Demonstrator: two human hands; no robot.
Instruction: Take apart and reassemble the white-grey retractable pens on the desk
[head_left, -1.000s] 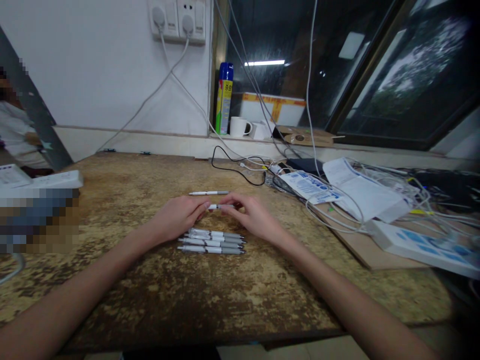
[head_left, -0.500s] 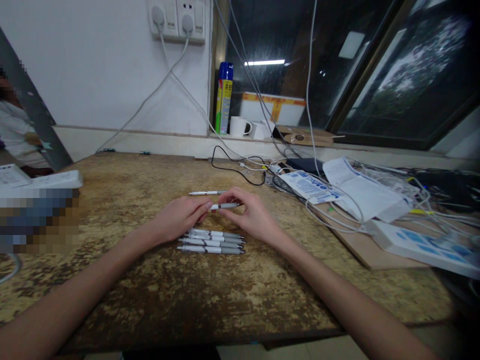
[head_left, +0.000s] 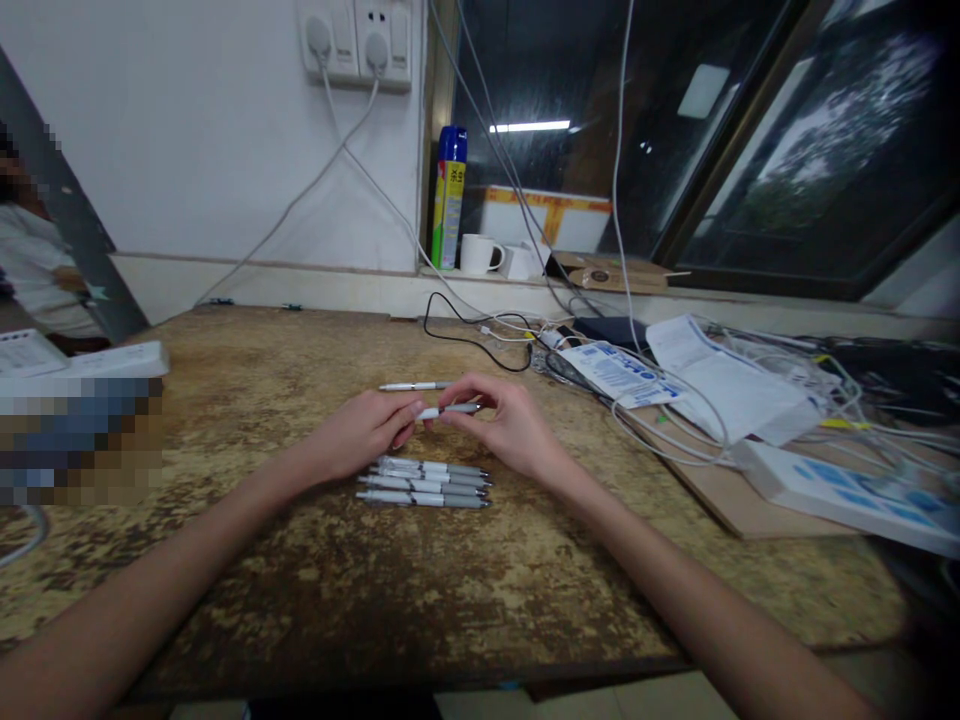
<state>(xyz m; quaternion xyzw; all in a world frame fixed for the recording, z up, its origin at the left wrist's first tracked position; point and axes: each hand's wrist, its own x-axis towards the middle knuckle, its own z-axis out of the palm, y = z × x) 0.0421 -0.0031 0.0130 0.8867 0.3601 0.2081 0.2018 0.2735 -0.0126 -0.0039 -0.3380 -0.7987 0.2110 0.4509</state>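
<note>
The left hand (head_left: 361, 436) and the right hand (head_left: 513, 426) are pinching one white-and-grey pen (head_left: 429, 413) — it is pointing rightward, between a row of similar pens (head_left: 431, 487) and a single pen (head_left: 409, 386) lying beyond.

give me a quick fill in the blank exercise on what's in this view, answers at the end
1. The held pen, between the left hand and the right hand, has its pointed end toward the person's ____.
2. Besides white, the grouped pens show ____ along their right-hand ends.
3. The cap of the spray can is ____.
4. The wall outlets hold ____ plugs.

Missing words: right; gray; blue; two.
</note>
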